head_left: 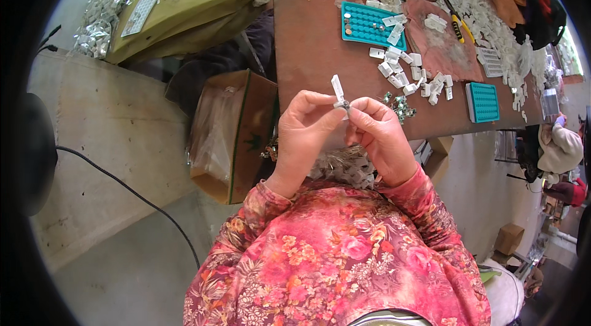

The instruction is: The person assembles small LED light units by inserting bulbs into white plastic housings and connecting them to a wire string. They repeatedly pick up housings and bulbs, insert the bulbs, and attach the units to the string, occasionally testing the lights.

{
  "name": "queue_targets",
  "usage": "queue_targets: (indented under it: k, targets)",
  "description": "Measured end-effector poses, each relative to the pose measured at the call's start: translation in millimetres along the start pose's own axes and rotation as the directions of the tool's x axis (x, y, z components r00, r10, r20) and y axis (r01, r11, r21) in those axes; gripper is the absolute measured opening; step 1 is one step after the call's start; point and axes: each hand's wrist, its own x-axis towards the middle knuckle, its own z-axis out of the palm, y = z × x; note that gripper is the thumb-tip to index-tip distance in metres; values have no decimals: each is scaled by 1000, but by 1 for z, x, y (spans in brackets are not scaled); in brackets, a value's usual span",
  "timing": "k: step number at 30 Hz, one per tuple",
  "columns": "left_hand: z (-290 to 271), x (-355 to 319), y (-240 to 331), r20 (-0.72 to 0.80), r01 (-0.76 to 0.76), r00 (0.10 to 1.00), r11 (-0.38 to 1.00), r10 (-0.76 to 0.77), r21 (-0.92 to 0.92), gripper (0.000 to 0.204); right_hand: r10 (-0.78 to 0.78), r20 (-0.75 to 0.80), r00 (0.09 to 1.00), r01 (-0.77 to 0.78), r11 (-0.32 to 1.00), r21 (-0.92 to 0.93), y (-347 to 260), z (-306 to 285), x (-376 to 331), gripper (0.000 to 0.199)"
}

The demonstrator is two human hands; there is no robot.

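Above the table's near edge, both my hands are raised and close together, fingertips almost meeting. My left hand [308, 132] pinches a small white card-like piece [337, 87] that sticks up between thumb and forefinger. At its lower end sits a tiny dark, silvery piece [346, 105], pinched by the thumb and forefinger of my right hand [383, 136]; its exact kind is too small to make out. Beside my right hand lies a cluster of small shiny metallic pieces [403, 108]. Just beyond are loose white pieces [394, 68] similar to the held one.
A teal tray [360, 21] with round pockets lies farther back, and another teal tray [484, 103] to the right. A pink cloth [452, 61] bears a yellow-and-black hand tool [457, 27]. White pieces heap along the far right. An open cardboard box [243, 141] stands left of me.
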Motion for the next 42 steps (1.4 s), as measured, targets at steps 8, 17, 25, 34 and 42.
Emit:
queue_targets:
  k: [8, 17, 25, 34, 42]
  targets:
    - [-13, 10, 22, 360, 114, 926, 993, -116, 24, 17, -7, 196, 980, 97, 886, -454, -43, -5, -5, 11]
    - [1, 9, 15, 146, 71, 987, 997, -65, -39, 10, 17, 19, 1000, -14, 985, -173, -19, -2, 2, 20]
    - [2, 10, 13, -32, -43, 998, 996, 45, 83, 13, -206, 3, 979, 181, 856, -483, -15, 10, -10, 11]
    - [2, 8, -1, 1, 192, 979, 918, -204, -348, 13, -329, -31, 944, 252, 777, -577, -7, 18, -6, 6]
    - [-4, 21, 5, 79, 312, 948, 848, -309, -429, 17, -429, 100, 898, 326, 495, -805, -42, 8, -3, 13]
